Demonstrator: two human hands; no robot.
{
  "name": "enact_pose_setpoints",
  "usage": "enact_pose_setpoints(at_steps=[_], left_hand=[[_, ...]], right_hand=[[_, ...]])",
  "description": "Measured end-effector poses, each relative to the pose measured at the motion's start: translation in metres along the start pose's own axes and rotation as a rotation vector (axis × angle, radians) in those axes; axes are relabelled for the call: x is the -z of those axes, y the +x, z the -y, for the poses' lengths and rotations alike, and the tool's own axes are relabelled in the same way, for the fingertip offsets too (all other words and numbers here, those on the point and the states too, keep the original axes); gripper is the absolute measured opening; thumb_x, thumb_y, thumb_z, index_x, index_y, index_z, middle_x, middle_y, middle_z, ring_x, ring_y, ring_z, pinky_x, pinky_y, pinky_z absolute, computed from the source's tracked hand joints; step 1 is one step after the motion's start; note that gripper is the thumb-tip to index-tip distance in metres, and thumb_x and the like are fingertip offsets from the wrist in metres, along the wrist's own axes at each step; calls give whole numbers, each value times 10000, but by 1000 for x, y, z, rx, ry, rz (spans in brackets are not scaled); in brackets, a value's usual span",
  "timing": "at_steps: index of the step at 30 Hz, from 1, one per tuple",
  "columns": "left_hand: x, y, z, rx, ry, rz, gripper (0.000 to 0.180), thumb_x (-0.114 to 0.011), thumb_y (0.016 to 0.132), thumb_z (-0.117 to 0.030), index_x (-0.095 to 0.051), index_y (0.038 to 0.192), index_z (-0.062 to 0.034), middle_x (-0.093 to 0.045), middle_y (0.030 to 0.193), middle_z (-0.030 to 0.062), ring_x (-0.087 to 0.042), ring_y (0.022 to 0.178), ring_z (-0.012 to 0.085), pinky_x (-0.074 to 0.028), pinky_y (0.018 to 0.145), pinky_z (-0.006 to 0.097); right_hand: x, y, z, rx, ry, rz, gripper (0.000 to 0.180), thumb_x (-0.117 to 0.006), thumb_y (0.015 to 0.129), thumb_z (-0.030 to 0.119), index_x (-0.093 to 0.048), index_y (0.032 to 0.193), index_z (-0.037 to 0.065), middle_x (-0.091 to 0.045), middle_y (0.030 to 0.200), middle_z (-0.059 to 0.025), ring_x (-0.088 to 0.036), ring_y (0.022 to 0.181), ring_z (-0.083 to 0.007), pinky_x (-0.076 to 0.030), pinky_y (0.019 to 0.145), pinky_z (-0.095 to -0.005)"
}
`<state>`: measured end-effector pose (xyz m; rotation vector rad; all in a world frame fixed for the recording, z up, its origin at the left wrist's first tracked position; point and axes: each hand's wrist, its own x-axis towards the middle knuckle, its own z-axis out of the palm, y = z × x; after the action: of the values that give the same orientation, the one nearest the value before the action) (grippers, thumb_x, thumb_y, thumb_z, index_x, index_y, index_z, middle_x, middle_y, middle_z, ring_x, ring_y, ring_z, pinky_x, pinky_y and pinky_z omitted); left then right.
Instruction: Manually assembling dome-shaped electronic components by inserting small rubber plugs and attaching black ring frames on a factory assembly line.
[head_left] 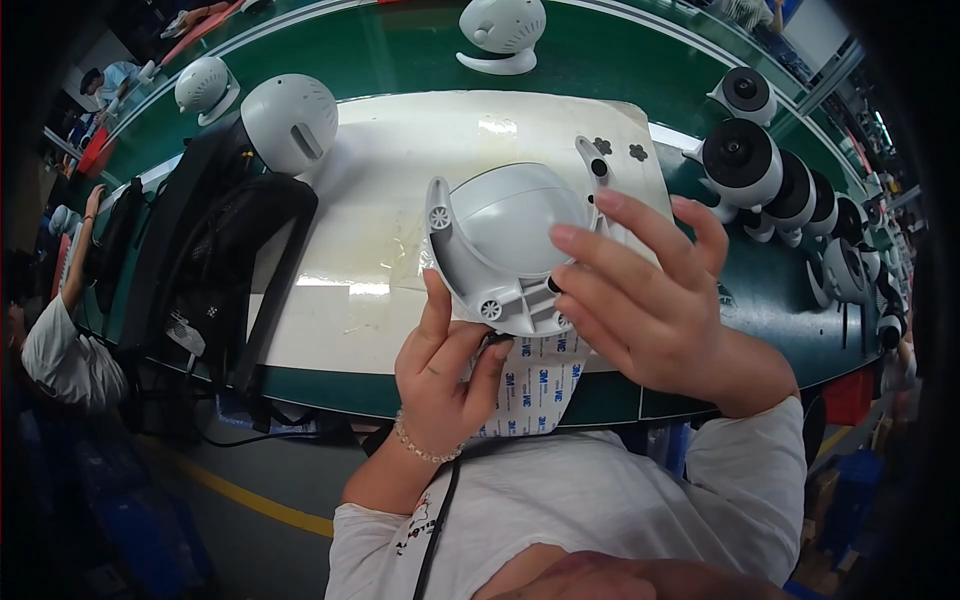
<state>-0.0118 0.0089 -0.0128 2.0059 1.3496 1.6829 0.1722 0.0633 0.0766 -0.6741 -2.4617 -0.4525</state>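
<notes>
I hold a white dome camera [510, 235] in a U-shaped bracket above the white work mat [400, 190]. My left hand [440, 370] grips the bracket's lower edge from below, thumb up along its side, and also pinches a white backing sheet of adhesive pads [535, 385] that hangs down. My right hand [650, 300] wraps the camera's right side, fingers spread across the dome. A beaded bracelet circles my left wrist.
A green conveyor bench [400, 50] carries more white dome cameras: one [290, 120] beside a black stand [215, 260] at left, one [500, 35] at the back, a row [780, 175] at right. Two small black pads [620, 150] lie on the mat. Another person [60, 340] works at far left.
</notes>
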Motion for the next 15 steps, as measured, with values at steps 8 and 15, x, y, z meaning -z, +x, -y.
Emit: enact_pose_setpoints(at_steps=[8, 15], left_hand=[[5, -3, 0, 29, -85, 58, 124, -641, 692, -18, -563, 757, 53, -326, 1282, 300, -605, 694, 201, -475, 595, 243], [17, -15, -10, 24, -180, 11, 268, -667, 722, -127, -462, 656, 33, -358, 1262, 297, -550, 845, 244, -475, 675, 279]], right_hand=[[2, -7, 3, -66, 99, 134, 280, -549, 784, 326, -611, 954, 112, -544, 1116, -29, -458, 1097, -256, -178, 988, -461], [1, -6, 7, 0, 167, -18, 302, -560, 770, 372, -597, 949, 131, -546, 1106, -17, -462, 1087, -214, -259, 925, -415]])
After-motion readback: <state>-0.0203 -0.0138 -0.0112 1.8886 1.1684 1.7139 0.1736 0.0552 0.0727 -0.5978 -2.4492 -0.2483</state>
